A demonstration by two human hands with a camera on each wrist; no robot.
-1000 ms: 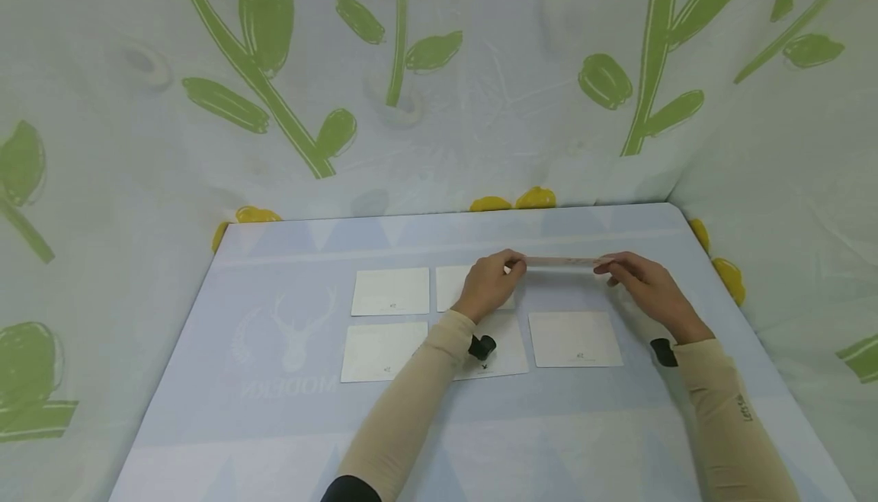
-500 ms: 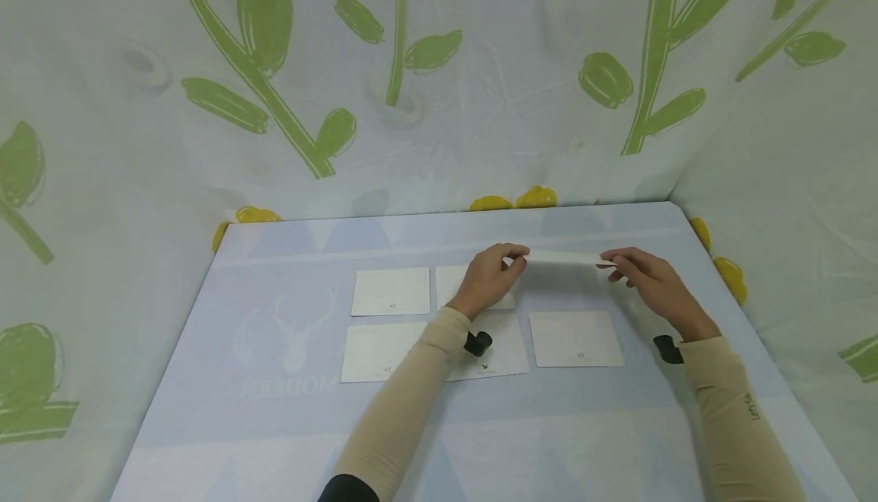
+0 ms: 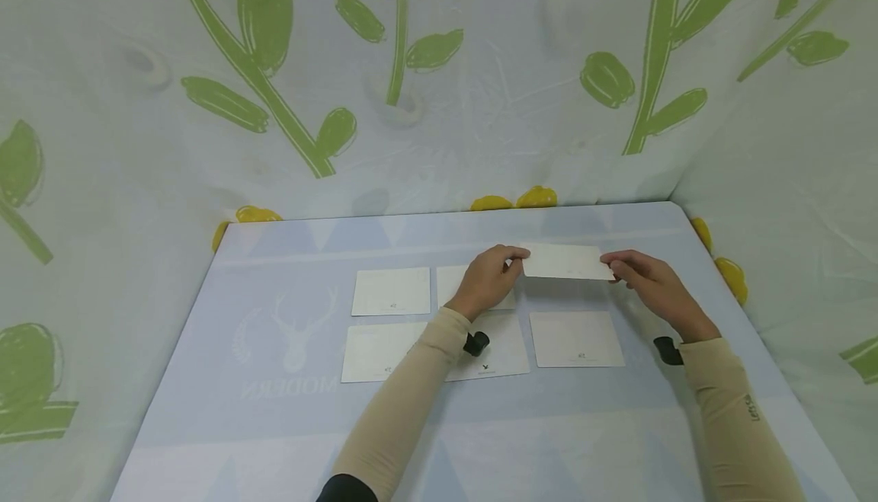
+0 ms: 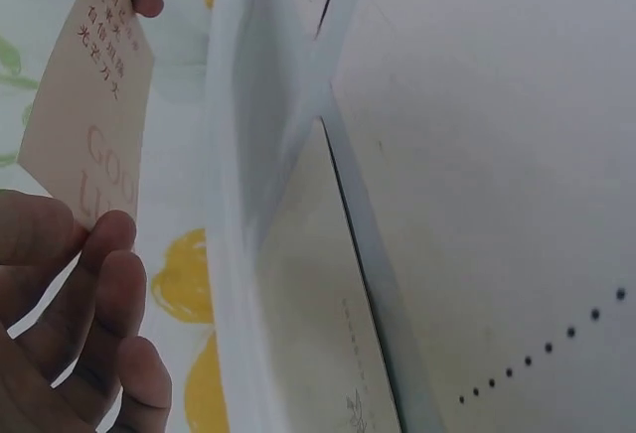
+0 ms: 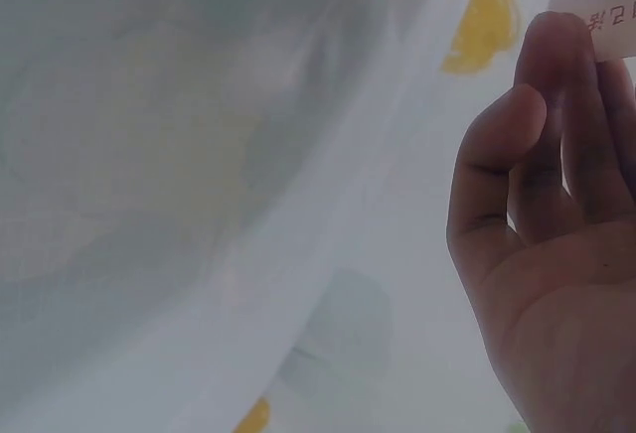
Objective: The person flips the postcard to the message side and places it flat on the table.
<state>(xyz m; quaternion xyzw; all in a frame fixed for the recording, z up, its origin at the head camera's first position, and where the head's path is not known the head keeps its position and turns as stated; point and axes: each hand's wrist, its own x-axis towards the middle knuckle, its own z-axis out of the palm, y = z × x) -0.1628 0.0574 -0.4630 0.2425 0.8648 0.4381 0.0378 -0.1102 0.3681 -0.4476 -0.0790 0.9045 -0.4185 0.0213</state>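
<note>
A card (image 3: pixel 565 261) is held above the table between both hands, its plain white face toward the head camera. My left hand (image 3: pixel 484 281) pinches its left end between thumb and fingertips, and my right hand (image 3: pixel 661 296) pinches the right end. The left wrist view shows the card's other face (image 4: pixel 89 95), pale pink with red Chinese characters and large letters, partly behind the left fingertips. In the right wrist view, only a corner of the card (image 5: pixel 611 16) shows beyond the right hand (image 5: pixel 556 244).
Several white cards lie flat in two rows: one at back left (image 3: pixel 391 292), one partly under my left hand (image 3: pixel 450 282), one at front left (image 3: pixel 373 351), one at front middle (image 3: pixel 507 346), one at front right (image 3: pixel 578 340). A flowered curtain surrounds the table (image 3: pixel 274 426).
The held card has tilted from nearly edge-on to showing its white face, its near edge coming down. Both hands stay nearly in place, with the right shifting slightly rightward.
</note>
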